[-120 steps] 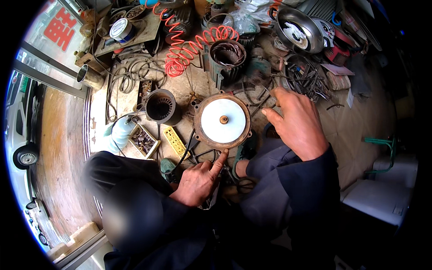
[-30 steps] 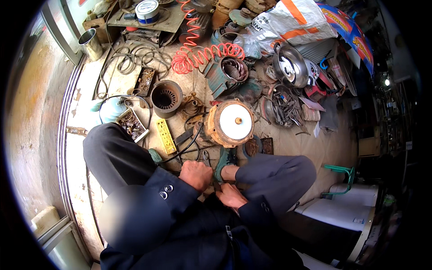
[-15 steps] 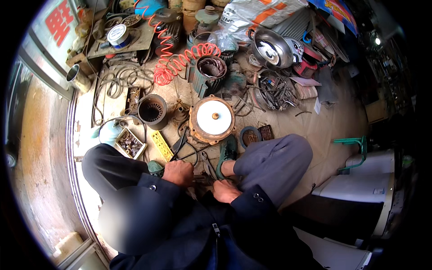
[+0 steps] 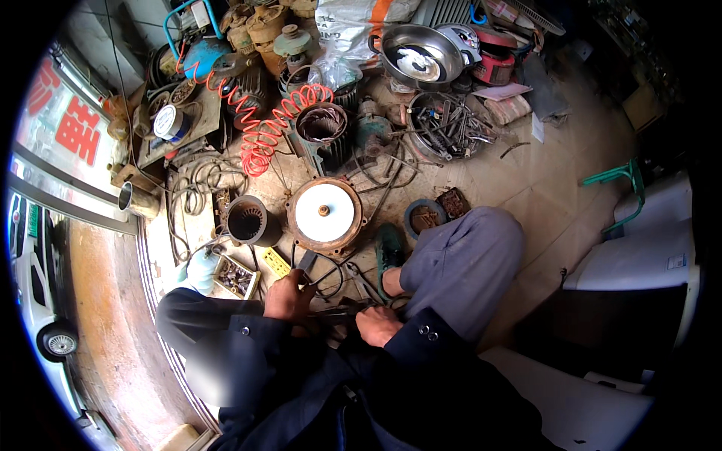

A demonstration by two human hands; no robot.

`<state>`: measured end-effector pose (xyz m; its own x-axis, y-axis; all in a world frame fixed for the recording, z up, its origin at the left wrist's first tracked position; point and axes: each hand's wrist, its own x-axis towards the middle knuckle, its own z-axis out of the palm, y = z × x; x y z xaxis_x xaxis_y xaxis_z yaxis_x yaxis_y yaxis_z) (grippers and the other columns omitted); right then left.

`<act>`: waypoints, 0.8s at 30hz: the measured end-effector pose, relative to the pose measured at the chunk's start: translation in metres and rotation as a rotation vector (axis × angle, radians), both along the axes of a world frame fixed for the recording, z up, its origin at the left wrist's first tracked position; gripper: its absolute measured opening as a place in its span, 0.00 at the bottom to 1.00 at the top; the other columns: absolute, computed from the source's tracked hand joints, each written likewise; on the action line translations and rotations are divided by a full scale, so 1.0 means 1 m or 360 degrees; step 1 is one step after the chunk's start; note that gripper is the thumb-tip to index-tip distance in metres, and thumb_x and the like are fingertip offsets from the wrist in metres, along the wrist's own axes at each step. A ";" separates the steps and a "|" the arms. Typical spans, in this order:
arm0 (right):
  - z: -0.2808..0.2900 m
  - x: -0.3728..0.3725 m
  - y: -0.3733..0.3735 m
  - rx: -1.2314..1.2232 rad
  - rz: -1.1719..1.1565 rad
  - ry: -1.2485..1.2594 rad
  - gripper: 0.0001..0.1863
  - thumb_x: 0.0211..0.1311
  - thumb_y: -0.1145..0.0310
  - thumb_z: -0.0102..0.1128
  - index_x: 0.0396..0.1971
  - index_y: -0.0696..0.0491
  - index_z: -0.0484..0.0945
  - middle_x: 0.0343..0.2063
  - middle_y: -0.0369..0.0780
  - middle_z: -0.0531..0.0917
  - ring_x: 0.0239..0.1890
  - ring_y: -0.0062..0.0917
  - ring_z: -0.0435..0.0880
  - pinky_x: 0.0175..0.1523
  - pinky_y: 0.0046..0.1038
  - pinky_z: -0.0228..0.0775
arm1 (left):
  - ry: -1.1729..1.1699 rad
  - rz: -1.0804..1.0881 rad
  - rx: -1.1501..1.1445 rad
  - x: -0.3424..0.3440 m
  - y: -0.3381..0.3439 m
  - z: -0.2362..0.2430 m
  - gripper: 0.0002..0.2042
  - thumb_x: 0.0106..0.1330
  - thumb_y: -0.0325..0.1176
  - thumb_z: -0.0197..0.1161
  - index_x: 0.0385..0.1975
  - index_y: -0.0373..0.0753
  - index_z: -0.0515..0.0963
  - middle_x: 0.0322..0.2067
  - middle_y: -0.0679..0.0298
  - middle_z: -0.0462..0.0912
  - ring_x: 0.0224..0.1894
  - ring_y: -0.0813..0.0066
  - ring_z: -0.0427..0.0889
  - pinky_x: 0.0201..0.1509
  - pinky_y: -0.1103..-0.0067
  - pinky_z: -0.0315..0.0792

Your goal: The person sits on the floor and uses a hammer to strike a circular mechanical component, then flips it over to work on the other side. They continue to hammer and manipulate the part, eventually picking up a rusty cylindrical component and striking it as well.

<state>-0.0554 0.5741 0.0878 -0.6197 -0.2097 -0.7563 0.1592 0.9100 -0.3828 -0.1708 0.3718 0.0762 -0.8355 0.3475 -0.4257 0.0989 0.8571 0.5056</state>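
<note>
My left hand (image 4: 287, 298) is raised between my knees, fingers curled; what they hold, if anything, is hidden. Just beyond it a dark grey flat piece (image 4: 307, 261) lies beside a yellow perforated block (image 4: 276, 262). My right hand (image 4: 378, 325) is closed low by my right thigh, next to a dark object (image 4: 342, 309) between the hands that I cannot make out. Pliers (image 4: 362, 281) with spread handles lie beyond the right hand, beside my shoe. Farther off sits a rusty round housing (image 4: 326, 246) with a white disc (image 4: 325, 213) and a brass-coloured centre.
A hollow slotted motor core (image 4: 248, 221) stands left of the housing, a box of bolts (image 4: 236, 276) by my left knee. A finned motor body (image 4: 322, 129), red coiled hose (image 4: 259, 146), bowl of tools (image 4: 451, 128) and steel pan (image 4: 423, 56) lie beyond. Cables sprawl at left.
My left hand has lifted and turned, its fingers now nearer the dark grey piece. The right hand stays low and closed. The whole view has shifted, showing a parked car at left.
</note>
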 end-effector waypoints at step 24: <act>-0.065 0.029 -0.017 0.0012 0.0059 0.0668 0.08 0.60 0.67 0.60 0.30 0.47 0.89 0.32 0.38 0.89 0.38 0.34 0.90 0.34 0.37 0.81 | 0.0815 0.0400 0.0403 -0.062 0.078 -0.009 0.71 0.36 0.56 0.87 0.75 0.25 0.46 0.73 0.35 0.51 0.75 0.41 0.58 0.79 0.62 0.57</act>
